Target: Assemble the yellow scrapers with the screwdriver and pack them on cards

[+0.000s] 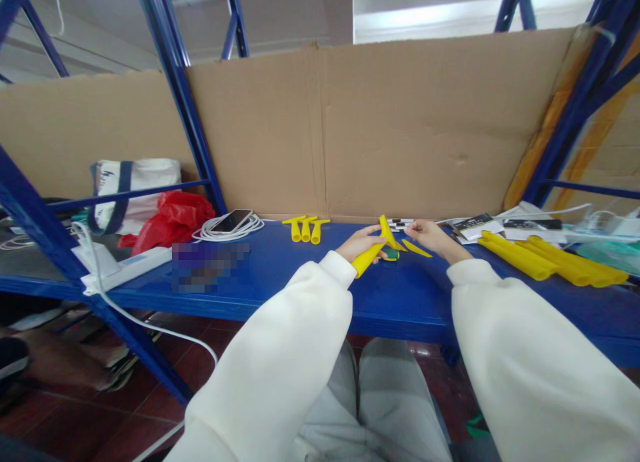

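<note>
My left hand (359, 244) is wrapped round the thick round handle of a yellow T-shaped tool (370, 259), which looks like a small squeegee. Its thin head (387, 233) points up and away from me. To the right, my right hand (427, 235) is raised with its fingers pinched together beside that head; whatever they hold is too small to make out. Between the hands lies a flat, pointed yellow strip (416, 249) near a dark green object (390, 255) on the blue tabletop. At the back left, three similar yellow T-shaped tools (306, 230) lie side by side.
Several yellow tubes (575, 265) lie at the right, before some printed packets (475, 227). A phone (233, 221) rests on a coiled white cable (205, 234). A red plastic bag (173, 219) sits at the left. Cardboard (400, 129) walls the back; blue posts (175, 82) frame the bench.
</note>
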Motion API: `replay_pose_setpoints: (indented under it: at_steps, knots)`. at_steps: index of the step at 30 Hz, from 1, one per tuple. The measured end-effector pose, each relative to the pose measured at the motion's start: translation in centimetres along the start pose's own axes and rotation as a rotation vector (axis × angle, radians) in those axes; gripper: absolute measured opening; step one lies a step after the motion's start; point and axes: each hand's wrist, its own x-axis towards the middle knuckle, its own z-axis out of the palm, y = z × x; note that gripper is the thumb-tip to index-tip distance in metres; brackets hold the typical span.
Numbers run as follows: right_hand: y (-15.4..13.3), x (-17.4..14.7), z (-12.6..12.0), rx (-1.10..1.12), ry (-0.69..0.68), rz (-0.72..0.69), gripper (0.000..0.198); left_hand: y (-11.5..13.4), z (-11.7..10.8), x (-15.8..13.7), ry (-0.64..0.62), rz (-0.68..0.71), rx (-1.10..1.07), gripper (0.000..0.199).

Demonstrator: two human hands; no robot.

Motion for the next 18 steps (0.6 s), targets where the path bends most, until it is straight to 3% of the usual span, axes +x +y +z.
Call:
replay_pose_setpoints:
  at_steps: [3,7,18]
  knots:
    - [-1.1,0.0,1.1,0.232,0.025,-0.126,0.037,-0.1,-0.1,0.3,-0.028,0.011,-0.001,0.066]
    - [-2.1,-0.1,2.5,0.311,0.025,-0.207,0.05,-0.2,-0.1,0.3,-0.065,0.012,0.008,0.066]
    - [-2.2,-0.3,3.2,0.38,0.03,-0.185,0.061,-0.3,-0.3,0.6,-0.08,0.02,0.014,0.065]
